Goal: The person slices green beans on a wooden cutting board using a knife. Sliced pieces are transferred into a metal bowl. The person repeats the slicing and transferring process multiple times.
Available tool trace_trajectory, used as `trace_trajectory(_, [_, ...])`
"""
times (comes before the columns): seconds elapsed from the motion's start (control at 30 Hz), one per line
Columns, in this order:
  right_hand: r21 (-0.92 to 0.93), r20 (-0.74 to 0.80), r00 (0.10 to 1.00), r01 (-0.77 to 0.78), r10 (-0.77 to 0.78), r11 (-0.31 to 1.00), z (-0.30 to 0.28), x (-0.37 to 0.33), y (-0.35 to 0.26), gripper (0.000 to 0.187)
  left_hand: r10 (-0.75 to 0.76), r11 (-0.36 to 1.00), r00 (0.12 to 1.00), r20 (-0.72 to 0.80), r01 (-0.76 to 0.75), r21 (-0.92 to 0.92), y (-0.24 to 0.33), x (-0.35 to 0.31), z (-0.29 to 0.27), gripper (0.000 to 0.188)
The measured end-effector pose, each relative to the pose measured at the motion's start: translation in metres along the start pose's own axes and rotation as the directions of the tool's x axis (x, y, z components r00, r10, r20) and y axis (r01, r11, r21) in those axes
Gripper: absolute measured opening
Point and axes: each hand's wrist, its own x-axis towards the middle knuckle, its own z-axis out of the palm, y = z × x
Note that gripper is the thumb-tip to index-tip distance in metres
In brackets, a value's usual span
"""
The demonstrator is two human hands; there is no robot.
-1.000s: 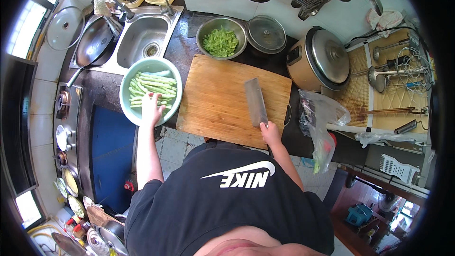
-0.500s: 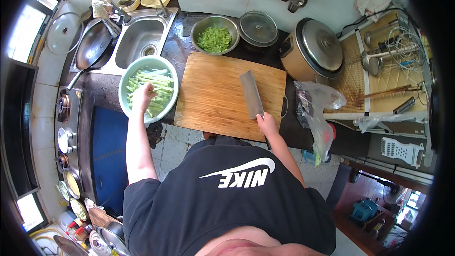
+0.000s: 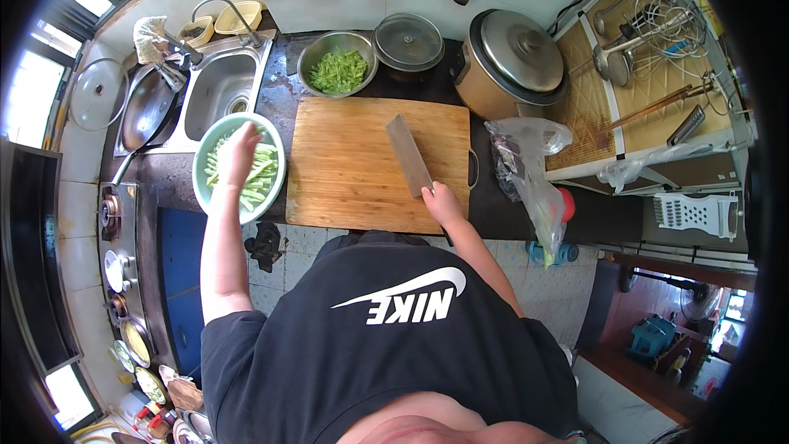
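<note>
My right hand [image 3: 444,204] is closed round the handle of a cleaver [image 3: 408,154]. The wide blade rests on or just over the right part of a wooden cutting board [image 3: 345,164]; contact cannot be made out. Left of the board stands a pale green basin [image 3: 280,166] holding light green vegetable stalks [image 3: 261,171]. Over the basin is my left hand [image 3: 238,154], its fingers loosely bent and somewhat apart, with nothing visible in them. It hides part of the stalks. Behind the board, cut green pieces [image 3: 339,71] lie in a steel bowl [image 3: 306,59].
A lidded pot [image 3: 408,43] and a large cooker [image 3: 518,57] stand behind the board. At its right lies a clear plastic bag [image 3: 534,144]. The sink [image 3: 215,99] and a wok [image 3: 148,107] are at the back left. Utensils hang on the wall.
The view has shifted a little. My left hand has moved farther away over the basin, and its fingers have loosened. My right hand keeps hold of the cleaver.
</note>
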Motion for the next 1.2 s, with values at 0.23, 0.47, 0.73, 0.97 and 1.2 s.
trace_trajectory(0.23, [-0.061,-0.011,1.0,-0.016,0.015,0.998,-0.019,-0.026,0.015,0.033,0.388,0.92,0.787,0.48,-0.364,-0.146,0.119,-0.033,0.123,0.02])
trace_trajectory(0.47, [-0.098,-0.028,1.0,-0.015,0.012,0.995,-0.024,-0.055,0.032,0.03,0.633,0.767,0.736,0.24,-0.555,-0.322,0.15,-0.073,0.196,0.017])
trace_trajectory(0.73, [-0.23,-0.046,0.987,0.138,-0.153,0.963,-0.019,-0.063,0.034,0.027,0.656,0.731,0.749,0.094,-0.599,-0.326,0.14,-0.083,0.208,0.014])
trace_trajectory(0.97, [-0.378,0.017,0.947,0.304,-0.322,0.874,-0.029,-0.076,0.038,0.026,0.678,0.711,0.734,0.032,-0.645,-0.281,0.139,-0.089,0.21,0.017])
trace_trajectory(1.2, [-0.411,0.067,0.917,0.386,-0.394,0.826,-0.042,-0.075,0.038,0.024,0.654,0.729,0.753,0.069,-0.603,-0.324,0.137,-0.09,0.211,0.019])
